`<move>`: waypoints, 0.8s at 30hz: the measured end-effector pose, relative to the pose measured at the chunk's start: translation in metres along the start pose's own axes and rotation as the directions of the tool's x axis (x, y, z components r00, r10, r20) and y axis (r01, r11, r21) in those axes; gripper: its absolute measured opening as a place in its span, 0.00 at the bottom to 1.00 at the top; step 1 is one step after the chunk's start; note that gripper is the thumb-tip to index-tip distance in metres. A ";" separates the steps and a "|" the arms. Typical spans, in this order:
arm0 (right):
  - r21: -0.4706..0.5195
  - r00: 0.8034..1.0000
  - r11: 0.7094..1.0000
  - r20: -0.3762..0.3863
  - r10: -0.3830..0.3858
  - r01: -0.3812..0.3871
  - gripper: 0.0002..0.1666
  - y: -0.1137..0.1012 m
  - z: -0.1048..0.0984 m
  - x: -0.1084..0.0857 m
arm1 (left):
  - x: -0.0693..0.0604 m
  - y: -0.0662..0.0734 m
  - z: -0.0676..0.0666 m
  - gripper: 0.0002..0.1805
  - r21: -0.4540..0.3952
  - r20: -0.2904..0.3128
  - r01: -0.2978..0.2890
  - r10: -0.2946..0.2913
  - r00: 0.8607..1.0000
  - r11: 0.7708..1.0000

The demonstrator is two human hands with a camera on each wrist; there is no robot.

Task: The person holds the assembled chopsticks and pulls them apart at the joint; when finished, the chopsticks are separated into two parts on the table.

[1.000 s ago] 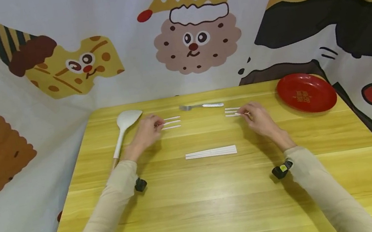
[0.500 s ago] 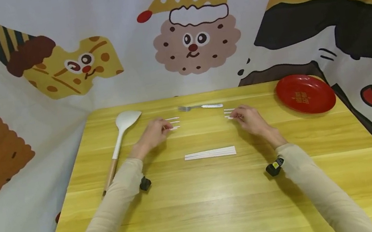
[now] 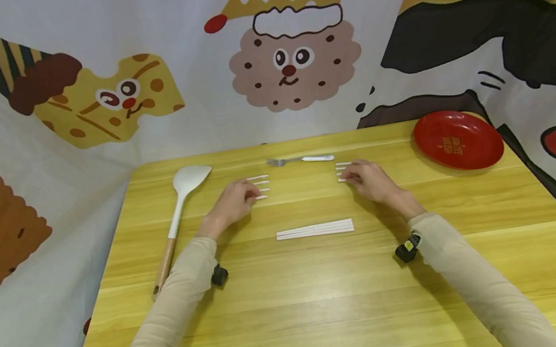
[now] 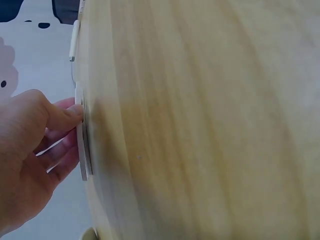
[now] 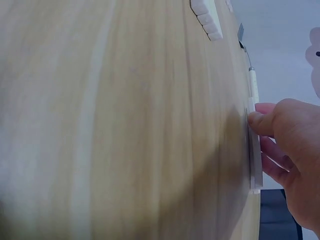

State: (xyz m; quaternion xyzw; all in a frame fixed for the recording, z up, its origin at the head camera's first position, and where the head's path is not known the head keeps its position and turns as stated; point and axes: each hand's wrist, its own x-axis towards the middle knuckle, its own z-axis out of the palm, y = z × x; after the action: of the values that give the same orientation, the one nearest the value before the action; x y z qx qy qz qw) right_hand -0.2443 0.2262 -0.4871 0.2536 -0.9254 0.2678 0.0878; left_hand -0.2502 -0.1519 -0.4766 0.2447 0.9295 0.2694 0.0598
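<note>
My left hand (image 3: 232,202) pinches the nearest of several thin white chopsticks (image 3: 261,190) lying in a spaced row. In the left wrist view, its thumb and fingers close on a white chopstick (image 4: 82,145) low on the table. On the other side my right hand (image 3: 370,178) pinches the front one of a matching row of white chopsticks (image 3: 343,164). The right wrist view shows its thumb against a white chopstick (image 5: 255,155). Both hands hide much of their rows. Between the hands and nearer me lies a bundle of white chopsticks (image 3: 314,230), side by side.
A fork (image 3: 303,159) with a white handle lies at the table's far edge. To the left is a white turner (image 3: 186,182) with a wooden handle, partly beside the left sleeve. A red plate (image 3: 458,139) sits at the far right corner of the wooden table (image 3: 322,312).
Both hands have come slightly toward me, the left one also to the right. One more chopstick end now shows separately at the front of each row. The bundle, fork, turner and plate stay put.
</note>
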 end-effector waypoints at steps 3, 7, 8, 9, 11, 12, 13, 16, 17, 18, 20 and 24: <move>-0.004 1.000 1.000 0.005 -0.006 0.006 0.05 0.000 0.000 0.001 | 0.001 -0.001 0.001 0.10 -0.003 0.008 -0.007 0.007 1.000 1.000; -0.012 1.000 1.000 0.010 -0.013 0.013 0.06 0.000 0.001 0.001 | 0.002 -0.002 0.001 0.10 0.008 0.005 -0.026 0.026 1.000 1.000; -0.012 1.000 1.000 0.010 -0.013 0.013 0.06 0.000 0.001 0.001 | 0.002 -0.002 0.001 0.10 0.013 0.002 -0.031 0.031 1.000 0.999; -0.011 1.000 1.000 0.009 -0.014 0.014 0.06 0.000 0.001 0.001 | 0.002 -0.002 0.001 0.10 0.015 -0.001 -0.036 0.036 0.999 0.999; -0.012 1.000 1.000 0.010 -0.011 0.011 0.06 0.001 0.001 0.001 | 0.004 -0.001 0.002 0.09 0.021 -0.009 -0.046 0.046 0.999 0.999; -0.011 1.000 1.000 0.011 -0.009 0.010 0.07 0.001 0.001 0.001 | 0.004 0.000 0.002 0.09 0.022 -0.011 -0.050 0.051 0.999 0.998; -0.011 1.000 1.000 0.013 -0.007 0.007 0.07 0.001 0.001 0.001 | 0.004 0.000 0.002 0.09 0.019 -0.010 -0.053 0.053 0.999 0.998; -0.014 1.000 1.000 0.018 -0.004 0.004 0.07 0.002 0.001 0.001 | 0.005 0.001 0.004 0.09 0.011 -0.010 -0.060 0.060 0.998 0.998; -0.015 1.000 1.000 0.019 -0.004 0.005 0.07 0.002 0.002 0.001 | 0.005 0.001 0.005 0.09 0.009 -0.012 -0.061 0.062 0.998 0.998; -0.014 1.000 1.000 0.019 -0.007 0.007 0.07 0.002 0.002 0.001 | 0.006 0.001 0.005 0.09 0.007 -0.013 -0.062 0.063 0.998 0.998; -0.010 1.000 1.000 0.021 -0.003 0.004 0.07 0.002 0.002 0.001 | 0.005 0.001 0.006 0.09 0.005 -0.017 -0.062 0.062 0.998 0.998; 0.010 1.000 1.000 0.000 0.008 -0.008 0.08 -0.001 -0.001 -0.001 | 0.004 0.008 0.006 0.08 0.004 -0.026 -0.058 0.059 0.998 0.998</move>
State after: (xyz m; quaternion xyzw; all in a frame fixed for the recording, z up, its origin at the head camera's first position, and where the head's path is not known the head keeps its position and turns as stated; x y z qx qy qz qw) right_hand -0.2433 0.2260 -0.4861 0.2501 -0.9251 0.2727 0.0854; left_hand -0.2487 -0.1416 -0.4776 0.2684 0.9231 0.2725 0.0394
